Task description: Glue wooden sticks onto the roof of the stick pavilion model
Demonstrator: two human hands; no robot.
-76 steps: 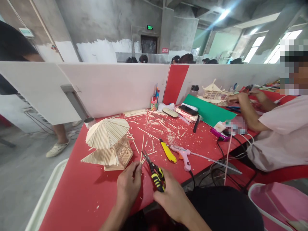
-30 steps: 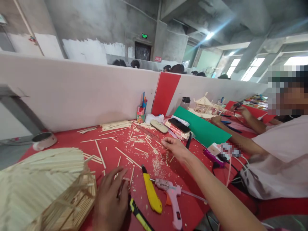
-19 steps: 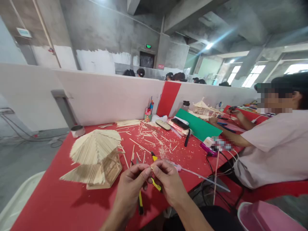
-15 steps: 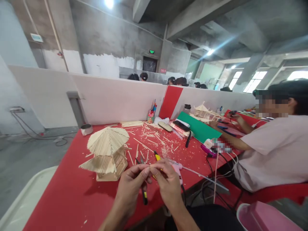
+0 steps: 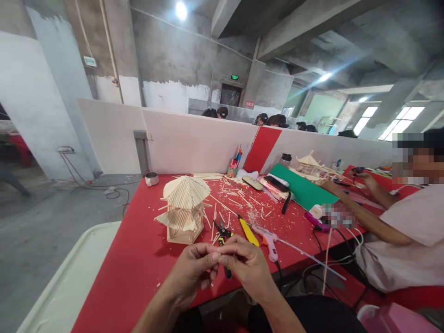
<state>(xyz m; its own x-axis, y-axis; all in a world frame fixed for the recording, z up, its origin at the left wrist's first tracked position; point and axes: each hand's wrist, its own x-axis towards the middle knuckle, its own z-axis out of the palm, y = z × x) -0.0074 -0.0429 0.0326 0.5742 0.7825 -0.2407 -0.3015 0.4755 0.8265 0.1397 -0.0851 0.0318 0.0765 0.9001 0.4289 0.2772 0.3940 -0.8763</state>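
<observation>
My left hand (image 5: pixel 196 268) and my right hand (image 5: pixel 243 263) meet at the fingertips above the front of the red table (image 5: pixel 128 263). Thumbs and forefingers are pinched together; whatever is between them is too small to make out. Just behind the hands lie pliers (image 5: pixel 222 230) with black and yellow handles, partly covered by my fingers. A yellow utility knife (image 5: pixel 248 231) and a pink glue gun (image 5: pixel 270 240) rest to the right. Left of the hands stands a small pavilion model (image 5: pixel 185 210) built of thin wooden sticks, with a pointed roof.
Loose wooden sticks (image 5: pixel 215 217) and shavings litter the table. Behind them are a pen cup (image 5: pixel 233 167), a tape roll (image 5: pixel 151 178) and a phone (image 5: pixel 276 183). A green board (image 5: pixel 301 189) and a power strip (image 5: pixel 317 221) stand by a co-worker (image 5: pixel 398 231) at right.
The view has swung left, so the table and the model appear farther right. My hands remain pinched together, and more of the pliers, knife and glue gun now shows.
</observation>
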